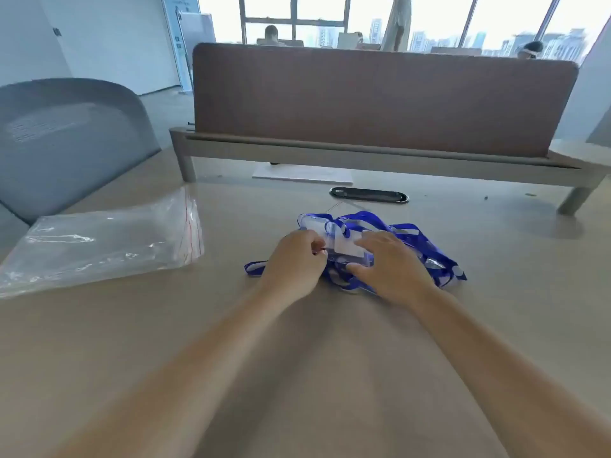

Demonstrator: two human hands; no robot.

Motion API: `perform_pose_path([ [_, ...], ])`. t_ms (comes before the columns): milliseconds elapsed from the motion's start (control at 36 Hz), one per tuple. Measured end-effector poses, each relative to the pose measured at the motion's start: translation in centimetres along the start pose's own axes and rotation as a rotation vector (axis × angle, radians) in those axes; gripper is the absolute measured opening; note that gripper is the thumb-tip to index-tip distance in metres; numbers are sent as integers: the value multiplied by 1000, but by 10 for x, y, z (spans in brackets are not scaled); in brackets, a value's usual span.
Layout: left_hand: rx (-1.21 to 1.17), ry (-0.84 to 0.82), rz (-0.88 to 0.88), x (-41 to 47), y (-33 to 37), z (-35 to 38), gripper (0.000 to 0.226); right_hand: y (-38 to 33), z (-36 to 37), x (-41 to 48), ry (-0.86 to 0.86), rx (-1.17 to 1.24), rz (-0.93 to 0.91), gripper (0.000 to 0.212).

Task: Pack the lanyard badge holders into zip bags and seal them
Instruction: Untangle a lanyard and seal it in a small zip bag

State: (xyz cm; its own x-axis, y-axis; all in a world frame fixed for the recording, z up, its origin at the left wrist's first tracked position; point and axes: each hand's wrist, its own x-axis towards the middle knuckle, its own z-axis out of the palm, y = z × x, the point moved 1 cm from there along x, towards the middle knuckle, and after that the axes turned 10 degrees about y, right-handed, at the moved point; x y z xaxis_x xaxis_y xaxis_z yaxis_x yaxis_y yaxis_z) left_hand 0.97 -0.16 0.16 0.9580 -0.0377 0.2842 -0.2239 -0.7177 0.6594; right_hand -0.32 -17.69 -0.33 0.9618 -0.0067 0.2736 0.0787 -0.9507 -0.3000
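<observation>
1. Nearest, two bare arms [198, 358] reach forward over a beige table [314, 375], converging towards its middle.
2. The left hand [294, 262] is knuckles up, its fingers curled in, and thumb and fingertips pinch the left edge of a clear holder [344, 242]. A thin red line shows right at the fingertips; I cannot tell what it belongs to.
3. The right hand [390, 266] lies palm down with its fingers straight and slightly spread. It rests on the holder and on the heap beneath, gripping nothing.
4. The heap is a tangle of blue lanyards [426, 246] with more clear holders mixed in, lying on the table under and just beyond both hands. One blue loop trails out to the left, past the left wrist. Whether a clear bag already wraps part of the heap cannot be told.
5. Well to the left lies a flat stack of clear zip bags [99, 249], its red strip [189, 233] along the end nearest the hands. It sits apart from the heap.
6. Just beyond the heap a black oval grommet [368, 195] is set into the tabletop.
7. Further back a white paper [302, 175] lies under a raised shelf that carries a brown divider [380, 100].
8. At far left stands a grey chair [66, 143].
9. Behind the divider are people [271, 34] and tall windows [330, 14] showing city buildings.
</observation>
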Motion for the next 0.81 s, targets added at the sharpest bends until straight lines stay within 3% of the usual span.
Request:
perform_pose_path([
  [83, 81, -22, 35, 13, -4, 9, 34, -4, 3, 5, -31, -62, -37, 56],
  [167, 101, -63, 56, 18, -4, 13, 34, -8, 7, 4, -45, -103, 12, 40],
  [250, 147, -89, 126, 19, -4, 12, 23, -10, 11, 3, 12, -174, 3, 25],
  [361, 107, -120, 189, 14, 1, 4, 34, -15, 10, -2, 100, -195, -36, 25],
  [472, 61, -70, 274, 4, 5, -11, 13, -19, -7, -18, 105, -45, -3, 28],
  [694, -11, -14, 226, -9, -5, -45, 13, -24, -39, -53, 191, 453, 164, 26],
  [806, -32, -20, 205, -12, -7, -46, 6, -23, -41, -59, 161, 507, 166, 27],
])
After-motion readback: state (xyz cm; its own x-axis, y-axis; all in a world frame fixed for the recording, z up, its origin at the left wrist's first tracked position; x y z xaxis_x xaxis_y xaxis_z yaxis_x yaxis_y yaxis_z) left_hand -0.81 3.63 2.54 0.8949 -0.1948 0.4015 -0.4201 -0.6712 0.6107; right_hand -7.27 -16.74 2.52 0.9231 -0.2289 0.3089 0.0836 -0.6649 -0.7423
